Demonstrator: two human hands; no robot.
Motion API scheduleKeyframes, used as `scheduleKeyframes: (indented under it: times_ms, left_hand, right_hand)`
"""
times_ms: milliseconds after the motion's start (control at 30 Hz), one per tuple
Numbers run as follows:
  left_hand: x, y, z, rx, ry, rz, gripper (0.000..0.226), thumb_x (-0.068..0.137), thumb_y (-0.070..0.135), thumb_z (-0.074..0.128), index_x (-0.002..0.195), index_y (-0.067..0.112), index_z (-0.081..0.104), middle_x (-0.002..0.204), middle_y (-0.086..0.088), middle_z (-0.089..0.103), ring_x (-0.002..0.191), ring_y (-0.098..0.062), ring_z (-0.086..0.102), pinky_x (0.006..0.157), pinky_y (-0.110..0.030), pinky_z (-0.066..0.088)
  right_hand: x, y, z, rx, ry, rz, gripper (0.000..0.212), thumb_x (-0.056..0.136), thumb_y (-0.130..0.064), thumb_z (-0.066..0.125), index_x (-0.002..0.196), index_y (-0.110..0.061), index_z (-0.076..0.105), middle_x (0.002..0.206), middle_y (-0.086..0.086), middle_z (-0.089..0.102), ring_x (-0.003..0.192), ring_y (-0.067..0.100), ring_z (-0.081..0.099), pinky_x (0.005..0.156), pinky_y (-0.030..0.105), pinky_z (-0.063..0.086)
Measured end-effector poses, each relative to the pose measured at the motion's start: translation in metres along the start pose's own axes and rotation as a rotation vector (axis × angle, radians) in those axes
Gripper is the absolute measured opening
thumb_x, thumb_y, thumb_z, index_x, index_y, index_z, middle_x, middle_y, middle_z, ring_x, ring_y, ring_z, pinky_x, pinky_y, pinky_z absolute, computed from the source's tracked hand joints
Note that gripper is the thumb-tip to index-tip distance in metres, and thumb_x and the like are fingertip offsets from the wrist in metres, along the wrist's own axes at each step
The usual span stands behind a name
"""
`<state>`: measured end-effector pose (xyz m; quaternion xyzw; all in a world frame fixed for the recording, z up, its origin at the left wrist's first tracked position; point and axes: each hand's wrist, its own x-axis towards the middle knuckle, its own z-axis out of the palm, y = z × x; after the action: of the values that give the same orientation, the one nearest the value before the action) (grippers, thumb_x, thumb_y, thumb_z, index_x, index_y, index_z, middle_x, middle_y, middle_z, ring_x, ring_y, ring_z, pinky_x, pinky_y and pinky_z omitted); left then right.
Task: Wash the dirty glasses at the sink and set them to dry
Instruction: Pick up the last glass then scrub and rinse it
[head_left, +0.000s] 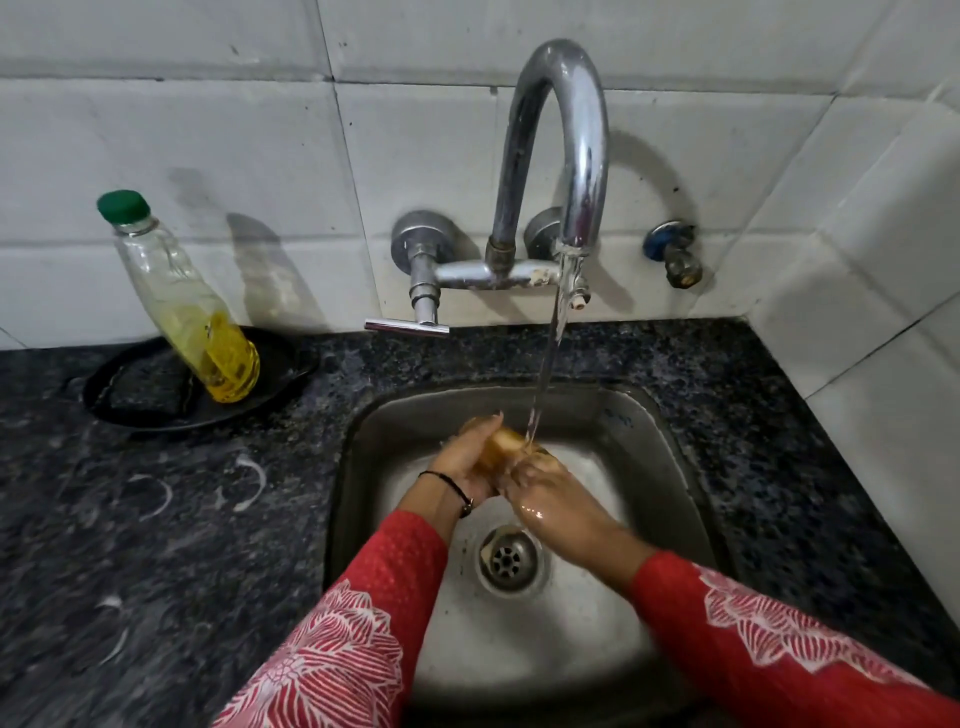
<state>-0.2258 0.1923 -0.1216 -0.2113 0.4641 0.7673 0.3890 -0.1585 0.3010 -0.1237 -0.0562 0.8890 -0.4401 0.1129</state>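
Observation:
A small clear glass (503, 448) lies tilted between both hands over the steel sink (649, 431). My left hand (467, 462) grips it from the left, fingers curled over its top. From the right, my right hand (545, 493) holds its other end, wet and shiny. Water runs from the curved chrome tap (566, 145) in a thin stream that lands on the glass. The hands hide most of the glass.
A bottle (192, 312) with a green cap and yellow liquid leans in a black dish (280, 364) holding a dark scrubber (145, 389) on the dark granite counter (156, 519). Soapy ring marks (249, 483) lie left of the sink. The drain (508, 561) sits below the hands.

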Motion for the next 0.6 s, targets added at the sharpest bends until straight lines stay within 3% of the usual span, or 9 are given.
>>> scheduleKeyframes:
  times_ms: [67, 167, 200, 300, 333, 400, 500, 567, 600]
  left_hand:
    - [-0.001, -0.002, 0.001, 0.001, -0.016, -0.021, 0.027, 0.093, 0.031, 0.056, 0.089, 0.004, 0.059, 0.078, -0.017, 0.070, 0.072, -0.027, 0.068, 0.079, -0.045, 0.051]
    - [0.001, -0.006, 0.000, -0.048, -0.063, 0.002, 0.040, 0.094, 0.039, 0.051, 0.088, 0.002, 0.065, 0.078, -0.015, 0.071, 0.074, -0.024, 0.068, 0.077, -0.037, 0.053]
    - [0.002, -0.008, 0.000, -0.069, -0.089, 0.021, 0.039, 0.094, 0.039, 0.051, 0.086, 0.004, 0.067, 0.079, -0.013, 0.070, 0.073, -0.022, 0.068, 0.077, -0.035, 0.053]
    - [0.003, -0.018, 0.000, -0.156, -0.087, 0.103, 0.026, 0.091, 0.032, 0.055, 0.070, 0.019, 0.062, 0.064, -0.002, 0.065, 0.059, -0.013, 0.062, 0.062, -0.026, 0.049]
    - [0.005, -0.022, 0.000, -0.162, -0.084, 0.116, 0.029, 0.089, 0.032, 0.055, 0.063, 0.020, 0.060, 0.059, 0.001, 0.062, 0.055, -0.011, 0.060, 0.060, -0.024, 0.047]
    - [0.001, -0.023, 0.003, -0.106, -0.066, 0.075, 0.034, 0.089, 0.035, 0.053, 0.060, 0.018, 0.057, 0.053, 0.001, 0.060, 0.052, -0.009, 0.060, 0.058, -0.022, 0.049]
    - [0.000, -0.010, 0.001, 0.005, 0.000, -0.031, 0.036, 0.093, 0.042, 0.052, 0.076, 0.012, 0.062, 0.062, -0.007, 0.067, 0.059, -0.016, 0.065, 0.065, -0.027, 0.053]
    - [-0.003, -0.005, -0.001, 0.030, 0.003, -0.071, 0.036, 0.092, 0.043, 0.053, 0.085, 0.009, 0.061, 0.073, -0.012, 0.069, 0.067, -0.023, 0.067, 0.072, -0.036, 0.052]
    - [0.000, -0.006, -0.003, 0.021, 0.006, -0.066, 0.040, 0.093, 0.044, 0.053, 0.085, 0.006, 0.062, 0.073, -0.014, 0.070, 0.065, -0.024, 0.068, 0.073, -0.037, 0.051]
  right_hand:
    - [-0.001, 0.007, -0.014, -0.200, -0.067, -0.110, 0.038, 0.098, -0.053, 0.027, 0.132, -0.042, 0.042, 0.141, -0.023, 0.043, 0.131, -0.007, 0.037, 0.112, 0.020, 0.030]
    - [0.005, 0.009, 0.001, -0.407, 0.130, -0.231, 0.036, 0.098, -0.028, 0.036, 0.131, -0.023, 0.051, 0.134, -0.009, 0.053, 0.125, 0.006, 0.047, 0.106, 0.022, 0.038]
    - [0.007, 0.005, 0.010, -0.294, 0.239, -0.190, 0.033, 0.092, -0.020, 0.041, 0.118, -0.017, 0.060, 0.121, -0.002, 0.061, 0.114, 0.013, 0.055, 0.096, 0.024, 0.046]
    - [0.023, -0.028, 0.017, 0.832, 0.456, 0.396, 0.025, 0.081, -0.004, 0.050, 0.090, -0.011, 0.071, 0.088, 0.005, 0.069, 0.084, 0.018, 0.062, 0.067, 0.024, 0.047]
    - [0.027, -0.034, 0.019, 0.992, 0.455, 0.515, 0.028, 0.079, 0.004, 0.048, 0.087, -0.010, 0.071, 0.084, 0.007, 0.067, 0.081, 0.018, 0.061, 0.064, 0.025, 0.045]
    - [0.025, -0.038, 0.023, 0.744, 0.441, 0.463, 0.031, 0.077, 0.010, 0.042, 0.086, -0.005, 0.067, 0.084, 0.009, 0.063, 0.084, 0.020, 0.059, 0.070, 0.026, 0.042]
    - [-0.002, -0.023, 0.024, -0.204, 0.228, 0.024, 0.026, 0.086, 0.002, 0.041, 0.101, 0.009, 0.061, 0.097, 0.023, 0.062, 0.093, 0.033, 0.058, 0.072, 0.031, 0.038]
    - [-0.011, 0.008, 0.009, -0.603, 0.083, -0.212, 0.039, 0.085, -0.010, 0.034, 0.098, 0.011, 0.064, 0.099, 0.030, 0.063, 0.094, 0.044, 0.058, 0.075, 0.043, 0.045]
    - [-0.014, 0.014, 0.002, -0.665, 0.054, -0.260, 0.045, 0.085, -0.015, 0.030, 0.097, 0.009, 0.066, 0.100, 0.029, 0.063, 0.096, 0.045, 0.058, 0.079, 0.050, 0.047]
